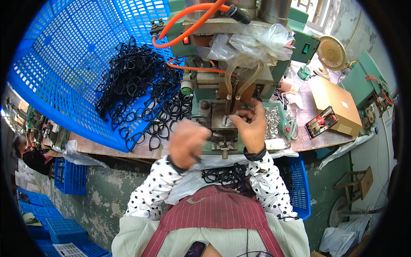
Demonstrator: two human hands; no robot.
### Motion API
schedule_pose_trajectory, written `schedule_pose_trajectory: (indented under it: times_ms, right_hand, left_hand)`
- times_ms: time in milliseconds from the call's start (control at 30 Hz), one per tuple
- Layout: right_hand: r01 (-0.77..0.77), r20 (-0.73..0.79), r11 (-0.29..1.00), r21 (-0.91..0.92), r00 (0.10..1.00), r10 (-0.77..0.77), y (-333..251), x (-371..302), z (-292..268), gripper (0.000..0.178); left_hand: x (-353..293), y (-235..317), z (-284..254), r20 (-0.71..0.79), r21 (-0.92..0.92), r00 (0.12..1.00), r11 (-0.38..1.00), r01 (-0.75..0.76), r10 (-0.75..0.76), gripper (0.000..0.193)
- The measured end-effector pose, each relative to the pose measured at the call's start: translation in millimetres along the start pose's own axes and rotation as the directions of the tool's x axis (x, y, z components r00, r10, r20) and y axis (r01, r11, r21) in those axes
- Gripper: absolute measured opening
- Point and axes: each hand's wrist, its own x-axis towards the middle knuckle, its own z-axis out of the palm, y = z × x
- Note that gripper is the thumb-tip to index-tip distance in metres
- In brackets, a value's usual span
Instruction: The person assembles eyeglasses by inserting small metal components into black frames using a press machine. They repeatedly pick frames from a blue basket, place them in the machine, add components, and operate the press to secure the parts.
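The left hand (186,143) is raised just left of the metal block (217,121) at the foot of the press-like machine (267,77). It is smeared by motion, so I cannot tell whether its fingers are apart or closed on anything. The right hand (253,128) is at the right side of that block, its thumb and fingertips bent in over the top. Whether they pinch a small piece there I cannot tell (the spot is tiny and partly covered). The two hands are apart, with the block between them.

Black loop-shaped pieces (132,81) lie far left of the left hand, heaped in a large tilted blue basket (55,79) and spilling toward the machine, the nearest ones just beside that hand. More black loops (227,173) rest on the near side, below the hands. Just right of the right hand, small silvery pieces (272,124) fill a tray, with scissors (294,132) beside it on the desk (305,142). Farther right are a phone (321,123) and a carton (329,98).
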Motion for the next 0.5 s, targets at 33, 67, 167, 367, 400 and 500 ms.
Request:
schedule_pose_trajectory:
  times_ms: [33, 67, 167, 367, 400, 500]
  right_hand:
    - [0.005, 0.003, 0.999, -0.050, 1.000, -0.005, 0.0, 0.5, -5.2, 0.051]
    - [0.023, -0.033, 0.999, -0.047, 0.999, -0.025, 13.0, 4.4, -15.1, 0.047]
    - [0.118, -0.200, 0.787, -0.605, 0.935, -0.293, 37.7, 21.5, -56.9, 0.041]
    - [-0.054, -0.181, 0.528, -0.847, 0.965, -0.191, 110.8, 22.5, -119.9, 0.031]
    - [0.009, -0.114, 0.483, -0.876, 0.968, -0.224, 106.4, 18.0, -114.3, 0.031]
    - [0.053, -0.040, 0.344, -0.938, 0.966, -0.257, 112.7, 14.0, -106.0, 0.020]
  left_hand:
    - [7.9, 10.9, 14.8, 0.037, -0.017, 0.996, 0.996, -0.084, 0.084, 0.032]
    - [5.9, 14.0, 27.1, 0.108, -0.016, 0.986, 0.992, -0.125, 0.126, 0.037]
    - [2.7, 14.1, 47.7, 0.241, -0.072, 0.962, 0.991, -0.114, 0.128, 0.039]
    - [0.0, 7.2, 52.7, 0.251, -0.061, 0.959, 0.991, -0.119, 0.131, 0.042]
    - [-0.6, 7.6, 51.7, 0.254, -0.062, 0.959, 0.992, -0.114, 0.126, 0.041]
    - [0.3, 12.0, 51.6, 0.236, -0.051, 0.968, 0.996, -0.076, 0.086, 0.041]
